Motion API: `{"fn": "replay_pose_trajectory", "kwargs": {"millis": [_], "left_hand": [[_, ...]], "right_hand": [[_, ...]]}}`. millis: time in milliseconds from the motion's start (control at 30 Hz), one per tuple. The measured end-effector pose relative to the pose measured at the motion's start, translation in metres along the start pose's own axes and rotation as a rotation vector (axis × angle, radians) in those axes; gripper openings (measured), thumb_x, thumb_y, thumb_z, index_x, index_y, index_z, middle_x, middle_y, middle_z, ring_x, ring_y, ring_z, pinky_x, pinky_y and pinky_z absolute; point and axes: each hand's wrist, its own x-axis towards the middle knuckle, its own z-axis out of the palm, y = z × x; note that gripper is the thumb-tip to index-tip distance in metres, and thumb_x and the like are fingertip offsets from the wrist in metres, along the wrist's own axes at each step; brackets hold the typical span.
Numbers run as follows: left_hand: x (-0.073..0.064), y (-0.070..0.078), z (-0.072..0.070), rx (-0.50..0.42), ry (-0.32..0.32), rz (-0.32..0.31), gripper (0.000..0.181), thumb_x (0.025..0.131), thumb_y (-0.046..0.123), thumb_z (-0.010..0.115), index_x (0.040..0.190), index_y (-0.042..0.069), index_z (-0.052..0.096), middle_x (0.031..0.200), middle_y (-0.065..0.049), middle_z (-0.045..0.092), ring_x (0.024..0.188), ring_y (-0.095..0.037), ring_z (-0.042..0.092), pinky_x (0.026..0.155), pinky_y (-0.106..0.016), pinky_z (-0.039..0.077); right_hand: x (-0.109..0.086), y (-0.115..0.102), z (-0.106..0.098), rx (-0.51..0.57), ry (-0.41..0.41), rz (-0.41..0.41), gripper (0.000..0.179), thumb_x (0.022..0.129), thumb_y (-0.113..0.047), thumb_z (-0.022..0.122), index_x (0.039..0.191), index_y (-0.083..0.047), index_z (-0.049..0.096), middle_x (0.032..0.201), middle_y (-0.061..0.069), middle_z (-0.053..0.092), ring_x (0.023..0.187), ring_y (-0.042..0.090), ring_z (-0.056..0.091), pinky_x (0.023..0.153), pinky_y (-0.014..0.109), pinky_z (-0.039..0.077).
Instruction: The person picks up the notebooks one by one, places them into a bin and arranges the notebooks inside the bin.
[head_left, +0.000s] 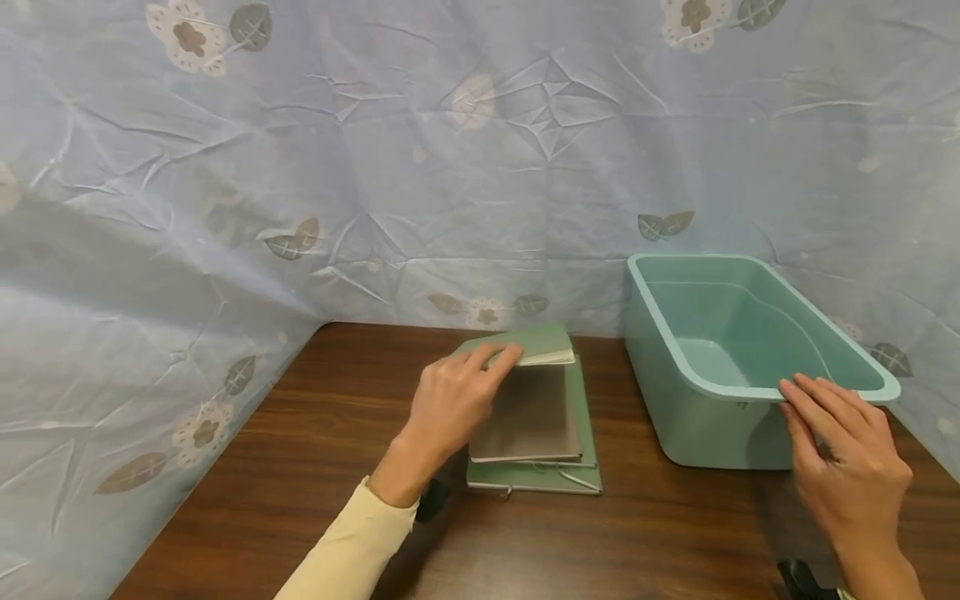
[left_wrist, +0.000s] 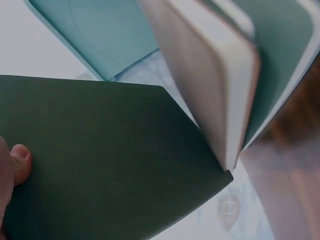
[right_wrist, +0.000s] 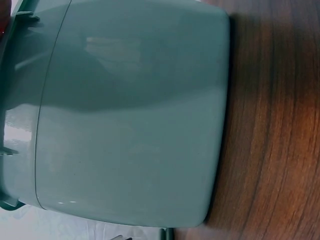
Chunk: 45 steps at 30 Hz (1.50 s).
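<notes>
My left hand pinches the near edge of a green notebook, which is tilted above a small stack; its dark green cover and my thumb show in the left wrist view. Below it lies a brown notebook, its cream page edges visible in the left wrist view. Underneath are larger green notebooks with ribbon ends poking out at the front. My right hand grips the near rim of a green plastic bin, fingers over the top. The right wrist view shows mainly the bin's outer wall.
The bin stands right of the notebooks on a dark wood table; the part of its floor in view is bare. A pale blue floral sheet hangs behind the table and along its left side.
</notes>
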Motion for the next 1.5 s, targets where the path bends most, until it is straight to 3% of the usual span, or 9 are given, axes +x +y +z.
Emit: {"fn": "replay_pose_trajectory", "kwargs": {"millis": [267, 500, 700, 800, 1200, 1500], "left_hand": [[0.019, -0.007, -0.009, 0.008, 0.052, 0.031, 0.049, 0.079, -0.01, 0.049, 0.117, 0.019, 0.063, 0.103, 0.001, 0.07, 0.058, -0.017, 0.062, 0.04, -0.026, 0.043], [0.034, -0.014, -0.018, 0.03, 0.085, 0.041, 0.05, 0.079, -0.01, 0.049, 0.116, 0.02, 0.063, 0.102, 0.002, 0.071, 0.056, -0.016, 0.062, 0.035, -0.026, 0.038], [0.044, -0.019, -0.022, 0.031, 0.11, 0.039, 0.05, 0.083, -0.01, 0.048, 0.119, 0.02, 0.065, 0.103, 0.001, 0.072, 0.067, -0.019, 0.07, 0.037, -0.028, 0.045], [0.05, -0.021, -0.024, 0.025, 0.128, 0.04, 0.051, 0.082, -0.011, 0.044, 0.118, 0.02, 0.065, 0.103, 0.001, 0.072, 0.063, -0.019, 0.069, 0.036, -0.029, 0.044], [0.07, -0.028, -0.03, 0.024, 0.184, 0.044, 0.058, 0.079, -0.015, 0.039, 0.117, 0.019, 0.066, 0.102, 0.001, 0.072, 0.052, -0.017, 0.06, 0.034, -0.026, 0.033], [0.081, -0.033, -0.032, 0.0, 0.241, 0.044, 0.055, 0.082, -0.015, 0.04, 0.117, 0.018, 0.066, 0.101, 0.0, 0.073, 0.053, -0.018, 0.06, 0.035, -0.028, 0.036]], "right_hand": [[0.0, -0.002, -0.001, 0.014, 0.018, 0.004, 0.02, 0.088, -0.011, 0.073, 0.107, -0.008, 0.078, 0.109, 0.014, 0.074, 0.111, 0.03, 0.067, 0.109, 0.027, 0.043], [0.001, -0.004, 0.001, 0.022, 0.021, 0.018, 0.019, 0.087, -0.01, 0.074, 0.105, -0.007, 0.078, 0.109, 0.013, 0.075, 0.111, 0.028, 0.067, 0.109, 0.026, 0.043], [-0.001, -0.003, 0.002, 0.038, 0.01, 0.037, 0.021, 0.086, -0.009, 0.074, 0.106, -0.008, 0.078, 0.109, 0.013, 0.075, 0.116, 0.022, 0.066, 0.11, 0.026, 0.042], [-0.001, -0.002, 0.001, 0.035, 0.007, 0.037, 0.021, 0.087, -0.009, 0.074, 0.107, -0.008, 0.078, 0.11, 0.012, 0.074, 0.117, 0.021, 0.065, 0.111, 0.026, 0.041], [-0.002, 0.002, 0.0, 0.011, -0.016, 0.046, 0.023, 0.087, -0.01, 0.074, 0.11, -0.01, 0.077, 0.112, 0.013, 0.074, 0.115, 0.027, 0.066, 0.112, 0.027, 0.04], [-0.004, 0.002, 0.001, 0.008, -0.008, 0.049, 0.023, 0.086, -0.011, 0.075, 0.109, -0.01, 0.077, 0.11, 0.013, 0.074, 0.113, 0.029, 0.066, 0.111, 0.027, 0.041]]}}
